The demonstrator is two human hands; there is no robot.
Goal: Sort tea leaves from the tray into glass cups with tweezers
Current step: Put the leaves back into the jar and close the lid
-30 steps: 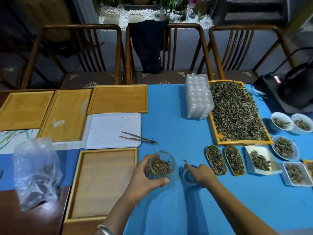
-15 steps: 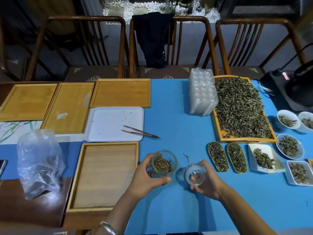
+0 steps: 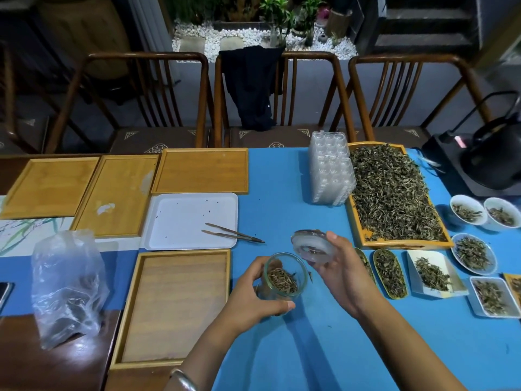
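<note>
- While the left hand (image 3: 255, 296) grips the cup (image 3: 284, 276) of leaves, the right hand (image 3: 342, 273) holds a second, tilted cup (image 3: 313, 246) just above it.
- Pour slowly, rims close.
- Beyond the hands, tweezers (image 3: 232, 235) lie unused; the tray (image 3: 393, 193) sits far right.

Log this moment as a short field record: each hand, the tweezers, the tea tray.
left hand: left hand grips the glass cup holding tea leaves
right hand: right hand holds a second glass cup, tipped on its side above the first
tweezers: tweezers untouched, lying across the white tray edge
tea tray: wooden tray heaped with loose tea leaves, right of the hands
</note>
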